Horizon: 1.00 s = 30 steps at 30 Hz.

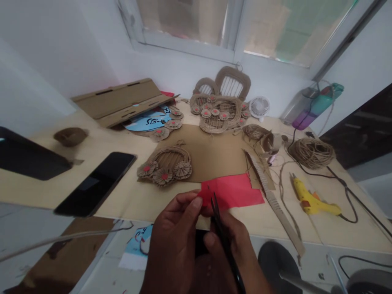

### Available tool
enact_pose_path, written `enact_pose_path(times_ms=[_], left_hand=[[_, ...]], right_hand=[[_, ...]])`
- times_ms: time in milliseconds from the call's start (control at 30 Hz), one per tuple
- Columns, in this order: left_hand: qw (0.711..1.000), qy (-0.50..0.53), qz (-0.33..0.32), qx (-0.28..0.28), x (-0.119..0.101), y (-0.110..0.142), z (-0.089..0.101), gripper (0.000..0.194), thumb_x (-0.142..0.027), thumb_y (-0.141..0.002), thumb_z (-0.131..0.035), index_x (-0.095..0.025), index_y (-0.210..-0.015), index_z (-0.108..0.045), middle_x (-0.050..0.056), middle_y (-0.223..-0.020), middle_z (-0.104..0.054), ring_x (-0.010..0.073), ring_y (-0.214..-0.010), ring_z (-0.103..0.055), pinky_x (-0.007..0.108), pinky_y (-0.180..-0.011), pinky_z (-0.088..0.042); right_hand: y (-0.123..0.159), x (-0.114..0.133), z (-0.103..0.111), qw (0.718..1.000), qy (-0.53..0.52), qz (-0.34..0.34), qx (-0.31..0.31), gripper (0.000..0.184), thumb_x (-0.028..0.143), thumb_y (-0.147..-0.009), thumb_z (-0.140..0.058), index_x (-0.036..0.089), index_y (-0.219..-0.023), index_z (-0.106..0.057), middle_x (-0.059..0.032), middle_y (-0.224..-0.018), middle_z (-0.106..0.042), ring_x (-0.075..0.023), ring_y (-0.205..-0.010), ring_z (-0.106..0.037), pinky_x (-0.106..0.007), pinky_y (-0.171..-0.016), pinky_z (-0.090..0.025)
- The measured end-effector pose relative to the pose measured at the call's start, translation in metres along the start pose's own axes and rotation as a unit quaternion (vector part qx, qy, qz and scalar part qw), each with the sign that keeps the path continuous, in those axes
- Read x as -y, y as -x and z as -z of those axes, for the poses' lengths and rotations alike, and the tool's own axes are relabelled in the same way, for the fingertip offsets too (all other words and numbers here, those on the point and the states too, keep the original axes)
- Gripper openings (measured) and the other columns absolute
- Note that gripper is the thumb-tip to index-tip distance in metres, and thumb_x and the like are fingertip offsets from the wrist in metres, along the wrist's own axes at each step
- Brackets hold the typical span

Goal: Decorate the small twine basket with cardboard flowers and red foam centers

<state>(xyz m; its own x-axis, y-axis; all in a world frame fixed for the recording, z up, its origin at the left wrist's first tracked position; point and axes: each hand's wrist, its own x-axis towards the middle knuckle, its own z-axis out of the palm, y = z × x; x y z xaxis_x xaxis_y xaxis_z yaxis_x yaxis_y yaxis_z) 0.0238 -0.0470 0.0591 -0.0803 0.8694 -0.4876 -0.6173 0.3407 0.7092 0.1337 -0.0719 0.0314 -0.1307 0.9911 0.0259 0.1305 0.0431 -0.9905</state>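
Note:
My left hand (177, 232) is closed in a pinch on the left end of a piece of red paper (235, 190). Whether the bit between its fingertips is separate from the larger red sheet cannot be made out. Wrapped round a pair of black scissors (226, 249) is my right hand (241, 241). The narrow blades are slightly apart, pointing up beside the red paper and my left fingertips. Just beyond my left hand lies a small twine-wound frame (171, 157) with pleated paper rosettes, some with red centres.
A brown cardboard sheet (219, 153) lies mid-table. Left are a phone (96, 183) and a cardboard box (122, 98). Right are a corrugated strip (275, 204), a yellow glue gun (312, 200), a twine ball (312, 152) and loose cords. Decorated frames (219, 110) and a small fan (259, 107) stand behind.

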Motion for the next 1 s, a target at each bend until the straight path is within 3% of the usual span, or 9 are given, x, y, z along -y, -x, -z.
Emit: enact_pose_path(times_ms=[200,467,700,833,1000], left_hand=[[0.997,0.066,0.033,0.007,0.0005,-0.0032,-0.0016,0.021,-0.021,-0.062,-0.081,-0.019,-0.072,-0.063,0.000,-0.068,-0.071,0.0130,-0.062,-0.066,0.020,-0.058,-0.053],[0.998,0.047,0.028,0.016,0.0045,-0.0052,-0.0012,0.020,-0.023,-0.062,-0.081,-0.018,-0.071,-0.064,0.001,-0.070,-0.070,0.0118,-0.058,-0.061,0.021,-0.055,-0.050],[0.999,0.039,0.025,0.027,0.0065,-0.0074,0.0006,0.018,-0.023,-0.064,-0.080,-0.016,-0.072,-0.064,0.000,-0.067,-0.066,0.0113,-0.060,-0.059,0.021,-0.059,-0.050],[0.997,0.046,0.049,0.031,0.0063,-0.0082,0.0012,0.018,-0.022,-0.065,-0.079,-0.017,-0.075,-0.064,0.000,-0.068,-0.067,0.0123,-0.062,-0.061,0.022,-0.059,-0.049],[0.997,0.047,0.051,0.030,0.0033,-0.0073,-0.0003,0.018,-0.021,-0.066,-0.078,-0.017,-0.075,-0.063,0.001,-0.070,-0.069,0.0133,-0.065,-0.063,0.022,-0.061,-0.049]], right_hand=[[-0.0083,0.0008,-0.0033,1.000,-0.020,0.015,0.012,0.042,0.051,-0.085,-0.058,0.016,-0.108,-0.067,-0.0023,-0.075,-0.056,-0.0162,-0.065,-0.048,-0.028,-0.063,-0.044],[-0.0108,-0.0005,-0.0042,0.998,-0.057,0.004,-0.014,0.036,0.050,-0.081,-0.063,0.016,-0.091,-0.071,0.0029,-0.063,-0.045,-0.0116,-0.056,-0.035,-0.024,-0.052,-0.033],[-0.0114,-0.0037,-0.0019,0.999,-0.039,-0.004,-0.021,0.036,0.050,-0.080,-0.065,0.015,-0.079,-0.070,0.0043,-0.061,-0.037,-0.0108,-0.056,-0.030,-0.023,-0.051,-0.026],[-0.0105,-0.0056,-0.0021,0.999,-0.030,-0.014,-0.020,0.042,0.056,-0.081,-0.061,0.015,-0.084,-0.072,0.0040,-0.061,-0.037,-0.0107,-0.055,-0.029,-0.024,-0.049,-0.023],[-0.0086,-0.0045,-0.0018,0.999,-0.018,-0.015,-0.025,0.045,0.059,-0.081,-0.059,0.016,-0.085,-0.074,0.0024,-0.060,-0.041,-0.0121,-0.056,-0.033,-0.024,-0.050,-0.027]])
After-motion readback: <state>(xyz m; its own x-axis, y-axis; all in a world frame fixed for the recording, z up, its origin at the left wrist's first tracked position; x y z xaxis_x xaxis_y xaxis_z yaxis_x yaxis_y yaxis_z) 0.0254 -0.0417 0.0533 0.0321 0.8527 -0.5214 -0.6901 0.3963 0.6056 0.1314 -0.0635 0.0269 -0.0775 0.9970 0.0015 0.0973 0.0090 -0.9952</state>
